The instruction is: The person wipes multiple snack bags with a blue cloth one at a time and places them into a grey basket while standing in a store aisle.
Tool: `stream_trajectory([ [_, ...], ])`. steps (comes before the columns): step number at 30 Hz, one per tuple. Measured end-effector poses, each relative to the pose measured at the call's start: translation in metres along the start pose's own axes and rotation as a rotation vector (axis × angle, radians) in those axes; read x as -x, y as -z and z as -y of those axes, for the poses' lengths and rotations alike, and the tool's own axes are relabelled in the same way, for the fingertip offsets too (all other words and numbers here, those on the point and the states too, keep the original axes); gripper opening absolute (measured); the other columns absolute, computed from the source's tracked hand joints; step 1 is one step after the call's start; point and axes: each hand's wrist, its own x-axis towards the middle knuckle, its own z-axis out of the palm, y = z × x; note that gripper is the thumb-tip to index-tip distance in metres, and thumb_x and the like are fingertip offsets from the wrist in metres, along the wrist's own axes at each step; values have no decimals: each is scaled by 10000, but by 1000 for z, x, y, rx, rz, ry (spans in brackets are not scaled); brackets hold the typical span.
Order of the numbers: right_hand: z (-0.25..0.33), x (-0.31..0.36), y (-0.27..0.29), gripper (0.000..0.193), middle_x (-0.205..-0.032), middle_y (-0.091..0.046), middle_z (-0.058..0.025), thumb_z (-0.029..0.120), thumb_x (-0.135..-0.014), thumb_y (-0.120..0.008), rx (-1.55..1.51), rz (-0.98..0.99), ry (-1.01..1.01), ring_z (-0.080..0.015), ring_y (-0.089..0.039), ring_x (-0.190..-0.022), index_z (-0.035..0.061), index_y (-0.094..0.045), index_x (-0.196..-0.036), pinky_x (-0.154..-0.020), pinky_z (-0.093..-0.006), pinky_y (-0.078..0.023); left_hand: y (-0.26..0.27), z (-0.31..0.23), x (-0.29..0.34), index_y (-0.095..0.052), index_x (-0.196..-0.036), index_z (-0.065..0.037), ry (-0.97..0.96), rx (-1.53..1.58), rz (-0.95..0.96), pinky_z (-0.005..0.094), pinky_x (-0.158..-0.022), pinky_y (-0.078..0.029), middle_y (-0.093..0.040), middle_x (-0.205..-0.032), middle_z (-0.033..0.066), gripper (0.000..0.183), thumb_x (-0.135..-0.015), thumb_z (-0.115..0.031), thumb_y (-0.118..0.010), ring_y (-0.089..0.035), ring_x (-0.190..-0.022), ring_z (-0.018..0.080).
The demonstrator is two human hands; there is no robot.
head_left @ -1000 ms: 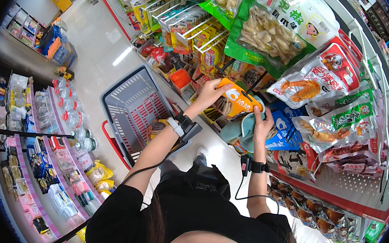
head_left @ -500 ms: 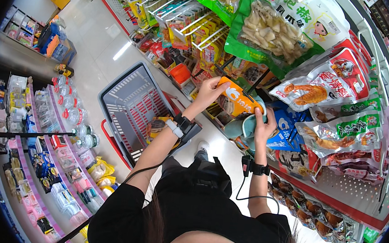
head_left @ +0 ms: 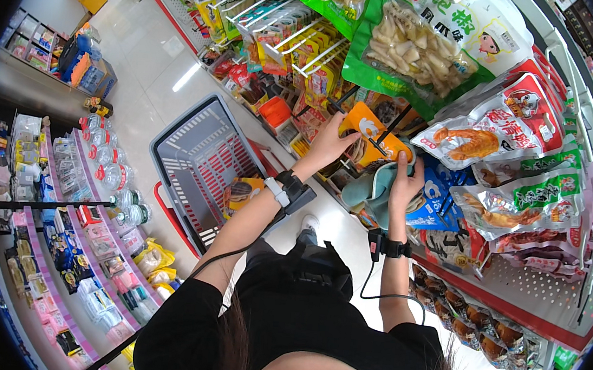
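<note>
An orange snack bag (head_left: pixel 368 129) is among the peg hooks on the shelf, in front of me at centre right. A dark hook crosses its face. My left hand (head_left: pixel 330 150) pinches the bag's left edge, fingers closed. At its lower right edge is my right hand (head_left: pixel 405 186), thumb raised against the bag and fingers curled. Teal packs (head_left: pixel 374 196) hang just left of and below that hand, partly covered by it. Blue packs (head_left: pixel 439 197) hang close to its right side. How much of the bag my right fingers hold is hidden.
A grey shopping basket (head_left: pixel 195 130) with a red handle stands to the left, a yellow packet (head_left: pixel 241 196) inside. Large hanging bags, one green-edged (head_left: pixel 421 48) and one red and white (head_left: pixel 499 125), crowd the right. Bottled water (head_left: pixel 110 176) lines the left shelves.
My left hand has shifted slightly right and down along the orange bag. The bag has tilted and bent on its left side. My right hand stays almost in place.
</note>
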Motion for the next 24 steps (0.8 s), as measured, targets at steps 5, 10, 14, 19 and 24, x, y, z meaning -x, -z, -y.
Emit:
stream_trajectory([
  [5,-12,4,-3,399,-1054,-546,-208,194,-817,-630,217,10,83,-309,-537,-944,-64,-499,-1092,-840,-339,-402,-4,-1,-18,-471,-1085,-10,-47,-28,-54,303,-733,-449,-607,-995,127,396,-801,-217,-654,-592,-917,208],
  [10,-23,23,-3,503,-1066,-482,-269,194,-801,-631,345,86,76,-422,-491,-978,-71,-399,-1160,-825,-399,-401,-2,-31,-27,-480,-1068,-10,37,47,28,299,-741,-448,-621,-987,123,389,-796,-222,-660,-606,-893,217],
  [14,-46,40,-4,451,-1037,-471,-300,151,-809,-588,438,127,43,-453,-473,-962,-94,-390,-1132,-813,-428,-396,-20,-14,-40,-488,-1058,-1,18,100,-35,310,-743,-449,-617,-982,138,385,-792,-215,-665,-603,-892,232],
  [19,-61,55,-6,359,-942,-501,-291,98,-771,-578,446,156,16,-450,-498,-869,-76,-426,-1045,-760,-442,-404,-23,-32,-47,-484,-1046,28,154,-4,-30,346,-802,-417,-536,-1075,211,443,-767,-249,-689,-513,-1028,307],
  [24,-40,66,-22,299,-859,-545,-237,82,-750,-565,237,404,11,-428,-520,-804,5,-468,-1021,-728,-430,-412,-19,1,-25,-450,-1143,57,73,-234,129,417,-815,-419,-520,-1088,234,546,-815,-347,-616,-534,-968,347],
])
